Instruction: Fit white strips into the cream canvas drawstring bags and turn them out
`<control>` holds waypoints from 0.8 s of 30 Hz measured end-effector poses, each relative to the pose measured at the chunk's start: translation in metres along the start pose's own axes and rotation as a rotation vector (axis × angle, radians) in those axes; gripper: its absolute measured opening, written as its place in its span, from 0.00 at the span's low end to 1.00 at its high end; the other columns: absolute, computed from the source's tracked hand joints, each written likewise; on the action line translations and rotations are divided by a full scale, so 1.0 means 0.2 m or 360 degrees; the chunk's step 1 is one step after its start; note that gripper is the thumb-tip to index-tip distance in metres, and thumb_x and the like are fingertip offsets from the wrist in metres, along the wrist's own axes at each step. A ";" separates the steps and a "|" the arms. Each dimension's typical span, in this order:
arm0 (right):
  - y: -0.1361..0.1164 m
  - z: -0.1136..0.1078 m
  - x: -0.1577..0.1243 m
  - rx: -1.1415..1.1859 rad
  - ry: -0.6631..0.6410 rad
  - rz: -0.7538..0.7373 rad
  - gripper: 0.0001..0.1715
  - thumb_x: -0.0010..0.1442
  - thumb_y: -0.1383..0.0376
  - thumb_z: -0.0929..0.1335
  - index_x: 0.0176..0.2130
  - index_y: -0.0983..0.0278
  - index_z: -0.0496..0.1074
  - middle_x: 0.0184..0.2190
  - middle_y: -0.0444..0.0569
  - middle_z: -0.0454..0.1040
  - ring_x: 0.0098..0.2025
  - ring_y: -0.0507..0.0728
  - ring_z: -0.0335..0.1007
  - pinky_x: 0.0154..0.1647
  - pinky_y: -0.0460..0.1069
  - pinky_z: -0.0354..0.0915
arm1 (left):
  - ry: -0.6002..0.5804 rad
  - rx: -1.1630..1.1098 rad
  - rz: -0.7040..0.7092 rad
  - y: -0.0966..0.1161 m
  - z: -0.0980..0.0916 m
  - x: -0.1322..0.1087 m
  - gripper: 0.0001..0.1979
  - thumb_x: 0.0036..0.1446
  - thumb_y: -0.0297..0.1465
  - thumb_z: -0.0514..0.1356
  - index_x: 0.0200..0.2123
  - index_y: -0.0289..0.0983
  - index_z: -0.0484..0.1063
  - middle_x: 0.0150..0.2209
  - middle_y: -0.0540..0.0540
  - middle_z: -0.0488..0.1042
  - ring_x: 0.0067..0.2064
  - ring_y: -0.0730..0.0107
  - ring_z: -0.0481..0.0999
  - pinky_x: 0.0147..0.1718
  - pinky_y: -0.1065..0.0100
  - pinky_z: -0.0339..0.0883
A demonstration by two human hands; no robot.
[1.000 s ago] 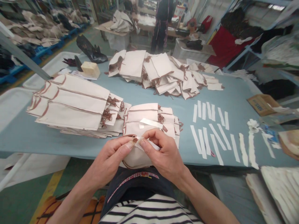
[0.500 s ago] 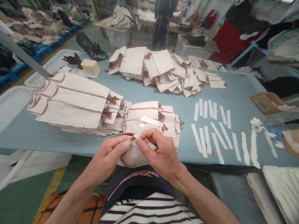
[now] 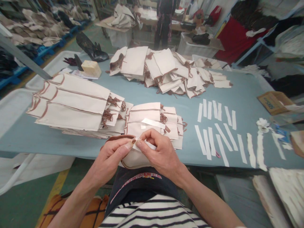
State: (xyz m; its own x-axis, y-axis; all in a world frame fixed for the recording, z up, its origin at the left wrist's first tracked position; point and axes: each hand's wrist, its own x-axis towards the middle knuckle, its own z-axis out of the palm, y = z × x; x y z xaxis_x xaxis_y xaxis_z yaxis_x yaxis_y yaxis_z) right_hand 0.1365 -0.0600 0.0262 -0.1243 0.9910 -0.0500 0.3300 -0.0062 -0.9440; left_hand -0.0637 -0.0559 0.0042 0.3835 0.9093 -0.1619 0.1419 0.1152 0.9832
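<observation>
My left hand (image 3: 111, 158) pinches the edge of a cream fabric pouch (image 3: 135, 159) with brown trim, in front of my waist. Thumb and fingertips of my right hand (image 3: 161, 153) close on the same edge, close to the left fingertips. A bit of brown and something whitish show between the fingertips, too small to make out fully. A white strip (image 3: 152, 145) sticks out under my right hand. Just beyond my hands, a stack of cream pouches (image 3: 144, 109) with brown ties has folded white tape (image 3: 154, 123) lying on top.
At left lies a larger stack of cream pouches (image 3: 76, 103); a loose pile (image 3: 159, 65) spreads across the far side. White strips (image 3: 220, 148) lie in rows at right, near a cardboard box (image 3: 273, 103). A yellowish block (image 3: 91, 69) sits far left. A person (image 3: 163, 22) stands beyond the table (image 3: 78, 147).
My hands have shifted very slightly, still pinching the pouch edge. More of the brown-trimmed edge shows above my left hand. The view has moved a little.
</observation>
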 end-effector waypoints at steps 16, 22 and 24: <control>0.02 0.00 0.02 0.0268 -0.0158 0.0165 0.15 0.64 0.53 0.71 0.36 0.62 0.70 0.20 0.36 0.65 0.22 0.49 0.57 0.25 0.45 0.51 | 0.0307 0.0362 0.0192 0.12 0.10 0.04 0.13 0.60 0.33 0.58 0.28 0.35 0.78 0.27 0.49 0.77 0.28 0.69 0.70 0.27 0.71 0.61; 0.06 0.01 0.07 0.0772 -0.0571 0.0451 0.31 0.55 0.40 0.76 0.35 0.61 0.67 0.21 0.36 0.65 0.22 0.48 0.55 0.21 0.42 0.49 | 0.0358 0.0543 0.0292 0.14 0.11 0.02 0.14 0.61 0.31 0.53 0.25 0.37 0.73 0.22 0.54 0.69 0.24 0.72 0.65 0.24 0.70 0.57; 0.09 0.03 0.08 0.0928 -0.0661 0.0493 0.32 0.53 0.40 0.77 0.35 0.61 0.66 0.22 0.35 0.63 0.22 0.47 0.53 0.21 0.43 0.49 | 0.0388 0.0556 0.0306 0.13 0.11 0.02 0.14 0.60 0.30 0.53 0.23 0.37 0.71 0.21 0.54 0.66 0.23 0.73 0.64 0.24 0.70 0.56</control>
State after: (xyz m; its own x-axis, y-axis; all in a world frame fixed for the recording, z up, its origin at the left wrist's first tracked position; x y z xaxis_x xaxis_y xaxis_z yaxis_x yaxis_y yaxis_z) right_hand 0.1346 -0.0441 0.0073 -0.4849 0.8021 -0.3486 -0.1242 -0.4577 -0.8804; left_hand -0.0384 -0.0581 0.0266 0.2133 0.9732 0.0860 0.4044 -0.1681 0.8990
